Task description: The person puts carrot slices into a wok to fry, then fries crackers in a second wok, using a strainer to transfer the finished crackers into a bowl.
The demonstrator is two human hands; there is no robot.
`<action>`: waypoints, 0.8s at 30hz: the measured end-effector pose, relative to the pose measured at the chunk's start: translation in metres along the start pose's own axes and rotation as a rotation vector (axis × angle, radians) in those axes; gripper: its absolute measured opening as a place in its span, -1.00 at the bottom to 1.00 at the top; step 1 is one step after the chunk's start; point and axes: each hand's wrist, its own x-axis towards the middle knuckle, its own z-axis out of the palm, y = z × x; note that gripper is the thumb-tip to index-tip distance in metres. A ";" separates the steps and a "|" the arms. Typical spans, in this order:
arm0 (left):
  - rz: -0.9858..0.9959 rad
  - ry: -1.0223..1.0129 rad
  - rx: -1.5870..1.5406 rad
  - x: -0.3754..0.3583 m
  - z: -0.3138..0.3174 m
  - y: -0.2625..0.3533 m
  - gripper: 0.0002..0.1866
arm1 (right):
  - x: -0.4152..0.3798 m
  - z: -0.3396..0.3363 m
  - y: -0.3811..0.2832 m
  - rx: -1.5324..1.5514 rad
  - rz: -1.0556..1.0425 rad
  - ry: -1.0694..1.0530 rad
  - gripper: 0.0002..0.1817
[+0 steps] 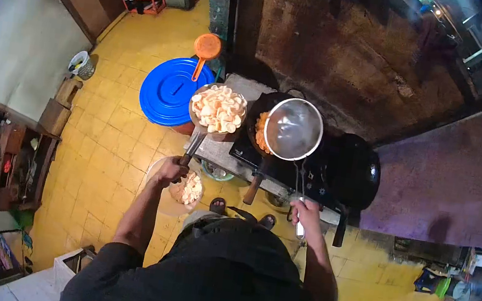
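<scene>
The left forearm (143, 214) angles forward and slightly inward, the left hand (173, 170) wrapped in a firm grip; the right forearm (323, 267) slants inward too, the right hand (306, 214) likewise clenched, sitting a little lower in view

Dressed in a black shirt (217, 276) with short sleeves (120, 255), dark sandals (218, 205) and, though barely visible, perhaps pale greyish legwear (195, 217).
</scene>
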 end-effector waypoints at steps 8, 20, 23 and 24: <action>-0.022 -0.028 -0.017 0.014 -0.003 -0.017 -0.80 | 0.022 0.022 0.008 -0.323 0.094 0.003 -0.79; -0.170 0.041 -0.170 -0.005 0.018 -0.029 -0.64 | 0.071 -0.018 -0.023 -1.100 -0.354 0.338 -0.72; -0.177 0.072 -0.227 -0.016 0.027 -0.030 -0.65 | 0.094 -0.020 -0.021 -1.122 -0.358 0.372 -0.72; -0.165 0.086 -0.299 -0.018 0.029 -0.033 -0.66 | 0.097 -0.023 -0.020 -1.126 -0.357 0.379 -0.72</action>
